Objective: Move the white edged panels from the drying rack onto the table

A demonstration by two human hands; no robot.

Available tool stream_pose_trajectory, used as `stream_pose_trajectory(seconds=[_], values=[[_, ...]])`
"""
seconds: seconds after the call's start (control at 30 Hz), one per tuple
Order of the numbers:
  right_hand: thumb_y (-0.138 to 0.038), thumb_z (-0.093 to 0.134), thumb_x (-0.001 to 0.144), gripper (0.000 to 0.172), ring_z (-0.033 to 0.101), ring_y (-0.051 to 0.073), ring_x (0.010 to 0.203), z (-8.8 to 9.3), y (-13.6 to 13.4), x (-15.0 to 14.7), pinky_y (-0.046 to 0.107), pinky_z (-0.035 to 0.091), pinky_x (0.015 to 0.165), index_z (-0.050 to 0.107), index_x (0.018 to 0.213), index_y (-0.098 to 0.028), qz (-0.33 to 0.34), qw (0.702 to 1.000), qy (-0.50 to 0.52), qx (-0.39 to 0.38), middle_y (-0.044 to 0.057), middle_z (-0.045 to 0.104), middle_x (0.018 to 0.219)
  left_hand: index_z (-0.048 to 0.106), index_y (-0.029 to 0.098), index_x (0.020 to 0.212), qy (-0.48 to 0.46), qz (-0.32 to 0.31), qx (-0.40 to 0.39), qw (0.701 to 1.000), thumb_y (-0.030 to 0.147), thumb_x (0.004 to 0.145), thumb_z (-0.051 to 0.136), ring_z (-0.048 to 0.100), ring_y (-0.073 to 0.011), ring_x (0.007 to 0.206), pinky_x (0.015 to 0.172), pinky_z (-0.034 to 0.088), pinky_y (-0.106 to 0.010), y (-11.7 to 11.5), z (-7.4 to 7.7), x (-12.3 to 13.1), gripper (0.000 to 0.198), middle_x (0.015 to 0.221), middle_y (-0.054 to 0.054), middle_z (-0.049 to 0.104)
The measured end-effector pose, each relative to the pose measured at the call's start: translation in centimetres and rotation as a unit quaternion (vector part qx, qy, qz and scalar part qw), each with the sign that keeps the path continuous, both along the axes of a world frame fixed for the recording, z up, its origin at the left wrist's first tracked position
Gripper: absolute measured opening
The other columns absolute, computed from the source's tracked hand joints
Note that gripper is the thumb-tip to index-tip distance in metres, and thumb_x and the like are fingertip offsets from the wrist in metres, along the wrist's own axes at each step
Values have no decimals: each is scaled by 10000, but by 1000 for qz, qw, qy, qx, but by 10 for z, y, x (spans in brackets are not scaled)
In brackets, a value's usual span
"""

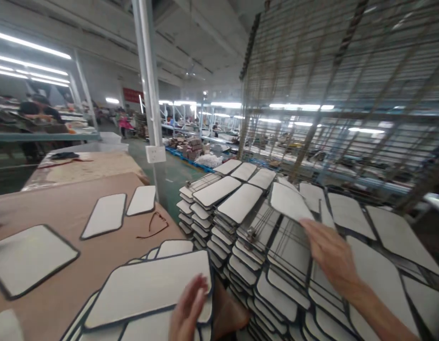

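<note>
My right hand (331,253) reaches out over a wire rack and grips a white dark-edged panel (288,201) by its near corner, lifting it off the rack (276,237). My left hand (187,310) rests with closed fingers on the near edge of the top panel (144,286) of a pile on the brown table. The rack shelves hold many more of the same white panels in rows.
The brown table (73,213) carries several single panels and a loose dark cord (153,227). A metal post (148,80) with a socket box stands behind the table. Tall wire racks rise at the right. People work at benches far left.
</note>
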State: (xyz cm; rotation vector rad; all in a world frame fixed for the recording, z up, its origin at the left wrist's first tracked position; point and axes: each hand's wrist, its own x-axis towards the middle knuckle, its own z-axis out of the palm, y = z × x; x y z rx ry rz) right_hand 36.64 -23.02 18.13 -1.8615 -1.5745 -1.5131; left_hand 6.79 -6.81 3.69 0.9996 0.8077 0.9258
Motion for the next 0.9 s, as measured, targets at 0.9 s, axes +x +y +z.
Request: stream_pose_trajectory(seconds=[0.9], values=[[-165, 344, 905, 287, 653, 175, 901, -52, -78, -13, 261, 563, 743, 584, 1045, -92, -67, 995, 0, -75, 116, 681, 995, 593, 115, 844, -190, -160, -225, 942, 34, 765, 576, 648, -141, 680, 658, 561, -293, -24, 88, 202, 115, 782, -35, 678]])
